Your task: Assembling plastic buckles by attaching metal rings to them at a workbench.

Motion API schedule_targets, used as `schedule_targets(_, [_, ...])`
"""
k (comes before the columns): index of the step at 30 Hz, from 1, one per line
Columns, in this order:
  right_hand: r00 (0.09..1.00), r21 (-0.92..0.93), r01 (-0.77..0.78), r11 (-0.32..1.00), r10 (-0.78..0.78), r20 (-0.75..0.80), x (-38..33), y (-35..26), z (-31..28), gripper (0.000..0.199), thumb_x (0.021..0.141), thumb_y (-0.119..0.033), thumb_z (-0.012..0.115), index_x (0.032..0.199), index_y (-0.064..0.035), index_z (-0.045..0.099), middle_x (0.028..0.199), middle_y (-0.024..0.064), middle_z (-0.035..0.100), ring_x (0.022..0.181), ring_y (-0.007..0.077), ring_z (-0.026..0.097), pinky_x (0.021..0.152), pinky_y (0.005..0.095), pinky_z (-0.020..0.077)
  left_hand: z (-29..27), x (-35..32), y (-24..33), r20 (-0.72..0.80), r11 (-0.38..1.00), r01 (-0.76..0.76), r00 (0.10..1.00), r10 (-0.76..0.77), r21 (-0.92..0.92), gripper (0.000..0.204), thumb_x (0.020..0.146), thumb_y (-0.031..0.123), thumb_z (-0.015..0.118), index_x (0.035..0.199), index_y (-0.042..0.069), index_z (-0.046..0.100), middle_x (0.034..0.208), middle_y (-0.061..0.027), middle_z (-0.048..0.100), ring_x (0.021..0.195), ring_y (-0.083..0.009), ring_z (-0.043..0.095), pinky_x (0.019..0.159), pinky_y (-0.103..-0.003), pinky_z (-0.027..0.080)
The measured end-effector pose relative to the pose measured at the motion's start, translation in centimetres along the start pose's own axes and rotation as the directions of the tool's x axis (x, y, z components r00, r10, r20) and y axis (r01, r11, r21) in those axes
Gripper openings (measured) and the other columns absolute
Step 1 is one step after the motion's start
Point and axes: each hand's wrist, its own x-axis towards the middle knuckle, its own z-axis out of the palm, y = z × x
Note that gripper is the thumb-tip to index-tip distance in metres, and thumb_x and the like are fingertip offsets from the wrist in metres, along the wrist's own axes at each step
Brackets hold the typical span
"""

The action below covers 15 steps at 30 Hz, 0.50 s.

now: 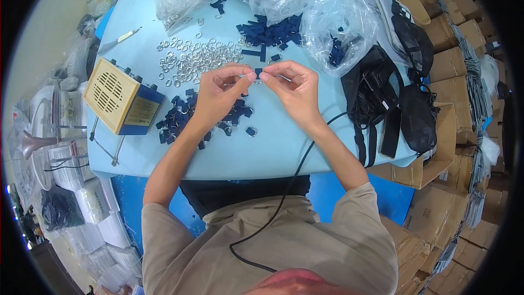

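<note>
Between my two hands, above the middle of the table, is a short dark blue fabric strip (pixel 258 71). Thumb and forefinger of my left hand (pixel 221 88) pinch its left side, and my right hand (pixel 293 90) pinches the right side. A bit of metal shows at its lower end, too small to make out fully. Just beyond my left hand lies a spread of silver metal rings (pixel 199 54). Flat dark blue strips (pixel 273 31) are heaped beyond my fingers. Closer to me, partly behind my left forearm, sit folded dark blue pieces (pixel 177 120), some with rings.
A yellow and blue box-shaped device (pixel 123 98) on metal legs stands at the table's left. Clear plastic bags (pixel 338 33) line the far side. At right are a black bag (pixel 374 87) and a phone (pixel 390 134). A black cable (pixel 299 172) crosses the near edge beside my right forearm.
</note>
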Motion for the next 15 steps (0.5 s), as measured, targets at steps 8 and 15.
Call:
schedule_targets(8, [0.980,0.118,-0.195,0.974,0.189,0.053,0.0,0.0,-0.5,0.012,0.087,-0.002,0.078,0.098,-0.0017,0.072,0.094,0.0069,0.074,0.089,0.0109,0.068,0.081,0.0250,0.0527,-0.4,-0.1,0.5,0.057,0.987,0.143,0.989,-0.140,-0.066,0.023,0.094,0.020,0.074,0.104,0.000,0.076,0.085,-0.0022,0.068,0.068,-0.0067,0.060,0.060,-0.021,0.047])
schedule_targets(15, [0.969,0.227,-0.241,0.944,0.223,0.106,0.2,0.2,-0.6,0.010,0.087,-0.003,0.079,0.094,-0.0010,0.071,0.092,0.0083,0.074,0.086,0.0129,0.069,0.082,0.0272,0.0554,-0.9,0.0,1.1,0.121,0.976,0.201,0.974,-0.190,-0.084,0.026,0.098,0.023,0.070,0.109,0.000,0.074,0.075,0.0003,0.063,0.067,-0.0067,0.056,0.063,-0.022,0.046])
